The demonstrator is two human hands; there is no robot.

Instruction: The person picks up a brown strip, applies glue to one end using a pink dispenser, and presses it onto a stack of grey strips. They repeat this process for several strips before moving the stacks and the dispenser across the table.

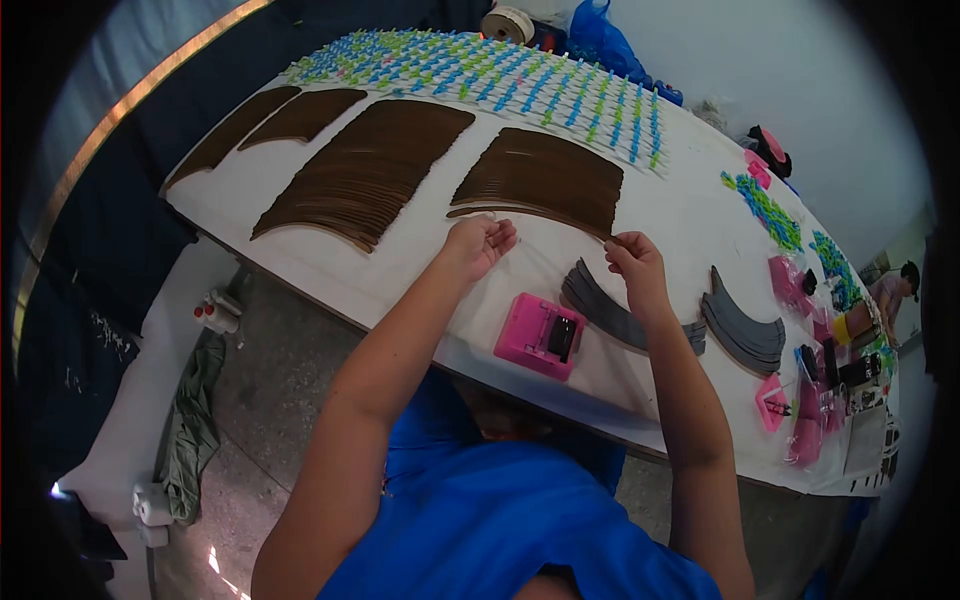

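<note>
My right hand (pixel 638 264) pinches the right end of a thin, curved brown strip at the front edge of a brown stack (pixel 545 175). Near that strip's left end is my left hand (pixel 482 246), palm turned up and fingers loosely curled but apart, with nothing visible in them. To the left lies a larger fan of brown strips (pixel 370 165). Just in front of my hands stands a pink block with a black fitting (pixel 541 336). Grey curved strips (pixel 620 318) lie beside it, partly hidden by my right forearm.
Rows of small blue and green pieces (pixel 500 80) cover the table's far side. A second grey stack (pixel 742 325) and a pink tray (pixel 772 403) lie to the right, near blue-green piles (pixel 768 212). Another person (pixel 888 295) is at the far right end of the white table (pixel 420 290).
</note>
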